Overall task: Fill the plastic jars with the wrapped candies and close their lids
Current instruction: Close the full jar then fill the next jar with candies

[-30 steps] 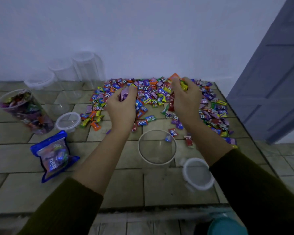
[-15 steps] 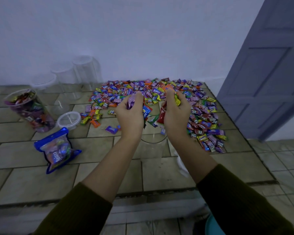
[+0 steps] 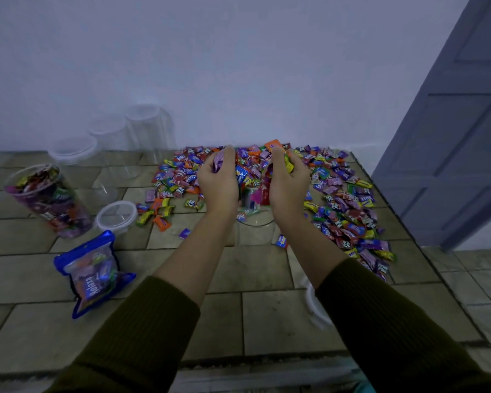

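Observation:
A wide heap of wrapped candies (image 3: 338, 205) covers the tiled surface at the back right. My left hand (image 3: 219, 182) grips a bunch of candies, purple wrappers showing at its top. My right hand (image 3: 288, 182) holds another bunch with orange, yellow and red wrappers. Both hands hover side by side over the mouth of a clear plastic jar (image 3: 255, 228) that stands upright between my wrists; a few candies drop between the hands into it. A second lid (image 3: 313, 304) lies partly hidden under my right sleeve.
A candy-filled jar (image 3: 50, 199) without its lid stands at the left, its lid (image 3: 116, 215) beside it. Three capped empty jars (image 3: 74, 151) line the back wall. A blue candy bag (image 3: 92, 272) lies front left. The surface's right edge drops to a floor by a grey door (image 3: 454, 154).
Both hands lifted bunches of candies off the heap and drew together over the clear jar; candies now fall between them. The camera view shifted right and back.

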